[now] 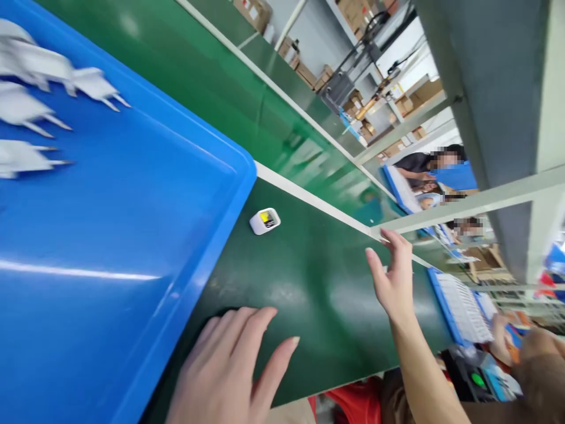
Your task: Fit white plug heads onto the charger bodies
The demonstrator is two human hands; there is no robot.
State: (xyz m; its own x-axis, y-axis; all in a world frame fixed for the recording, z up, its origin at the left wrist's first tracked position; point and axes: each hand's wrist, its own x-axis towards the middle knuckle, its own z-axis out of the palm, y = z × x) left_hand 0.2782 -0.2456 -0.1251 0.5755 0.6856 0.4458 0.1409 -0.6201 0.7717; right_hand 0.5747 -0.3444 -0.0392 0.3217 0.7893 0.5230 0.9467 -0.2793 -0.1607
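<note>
My left hand [229, 371] lies flat, fingers spread, on the dark green table [318, 282], right beside the edge of a big blue tray [132, 235]. My right hand [392, 277] hovers open over the table's far side with nothing in it. A small white part with a yellow label [265, 221] sits on the table between the tray's corner and my hands, touched by neither. Several white plug adapters [39, 100] lie blurred in the tray's far left corner.
A white strip [309, 197] borders the table against a long green conveyor belt [229, 88]. Further along sit other people [424, 165] with blue trays [459, 306] of white parts. A grey post [489, 106] and cardboard boxes stand at the back.
</note>
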